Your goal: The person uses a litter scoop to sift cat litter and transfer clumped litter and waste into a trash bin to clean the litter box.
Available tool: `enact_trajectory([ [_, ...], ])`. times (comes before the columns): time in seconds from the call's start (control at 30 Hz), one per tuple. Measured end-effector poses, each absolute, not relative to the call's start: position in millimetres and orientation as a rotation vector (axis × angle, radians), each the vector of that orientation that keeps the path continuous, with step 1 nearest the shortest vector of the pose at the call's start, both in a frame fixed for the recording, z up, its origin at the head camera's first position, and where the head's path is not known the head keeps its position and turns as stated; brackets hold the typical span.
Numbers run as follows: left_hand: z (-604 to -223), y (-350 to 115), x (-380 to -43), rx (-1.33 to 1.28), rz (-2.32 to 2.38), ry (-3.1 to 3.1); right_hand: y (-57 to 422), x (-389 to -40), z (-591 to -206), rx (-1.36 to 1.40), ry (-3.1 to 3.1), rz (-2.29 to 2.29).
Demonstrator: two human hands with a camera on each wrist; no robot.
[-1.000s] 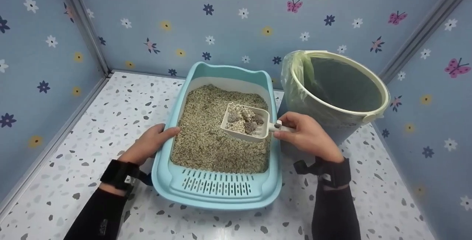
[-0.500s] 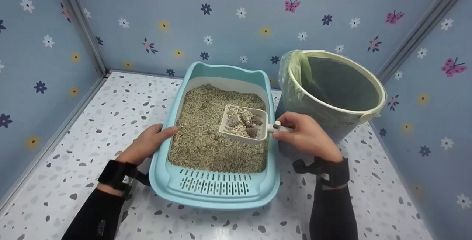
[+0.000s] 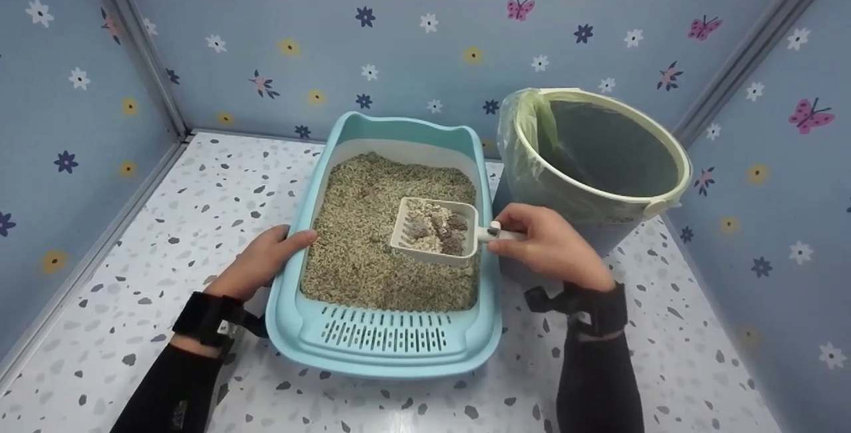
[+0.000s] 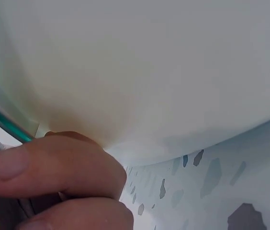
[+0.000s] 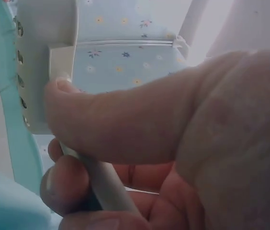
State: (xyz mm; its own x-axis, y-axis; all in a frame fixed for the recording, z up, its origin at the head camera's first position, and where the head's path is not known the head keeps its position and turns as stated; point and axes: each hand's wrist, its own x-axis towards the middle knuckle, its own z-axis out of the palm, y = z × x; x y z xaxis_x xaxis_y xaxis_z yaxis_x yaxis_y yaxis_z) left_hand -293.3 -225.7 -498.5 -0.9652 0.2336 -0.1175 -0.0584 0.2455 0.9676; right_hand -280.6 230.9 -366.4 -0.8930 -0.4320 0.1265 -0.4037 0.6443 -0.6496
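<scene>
A blue litter box [image 3: 385,364] holds brownish granular cat litter [image 3: 359,247]. At its left side my left hand [image 3: 256,261] grips the rim, thumb over the top. The left wrist view shows that hand's curled fingers [image 4: 73,165] beneath the rim, against the pale outer wall. My right hand [image 3: 552,247] grips the handle of a cream litter scoop [image 3: 433,257], its thumb [image 5: 116,120] lying along the handle in the right wrist view. The scoop is above the litter near the box's right rim. Grey-brown clumps [image 3: 453,241] and pale loose granules lie in it.
Close to the box's right side stands a tall bin [image 3: 602,195] with a cream ring and a greenish bag liner [image 3: 522,147]. Flower-patterned walls [image 3: 425,54] enclose the back and both sides. The floor [image 3: 233,173] is white with grey flecks.
The scoop has come slightly nearer the front of the box, and the granules in it have shifted, showing more of its slots. Both hands keep their grips. The whole view has drifted slightly.
</scene>
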Motion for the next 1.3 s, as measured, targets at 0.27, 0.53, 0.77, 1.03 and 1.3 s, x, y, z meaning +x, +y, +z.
enact_trajectory([
  [0.27,-500,-225,-293,0.155,1.775,2.309,216,-280,-368,-0.791,2.766,-1.125],
  [0.53,-502,-224,-292,0.176,1.805,2.247,235,-277,-367,-0.743,2.778,-1.101],
  [0.77,-501,-225,-292,0.166,1.802,2.262,214,-276,-370,-0.808,2.723,-1.053],
  [1.03,-497,-223,-295,0.189,1.778,2.266,248,-274,-364,-0.749,2.737,-1.103],
  [1.3,-495,-226,-292,0.157,1.768,2.273,224,-278,-370,-0.787,2.734,-1.148],
])
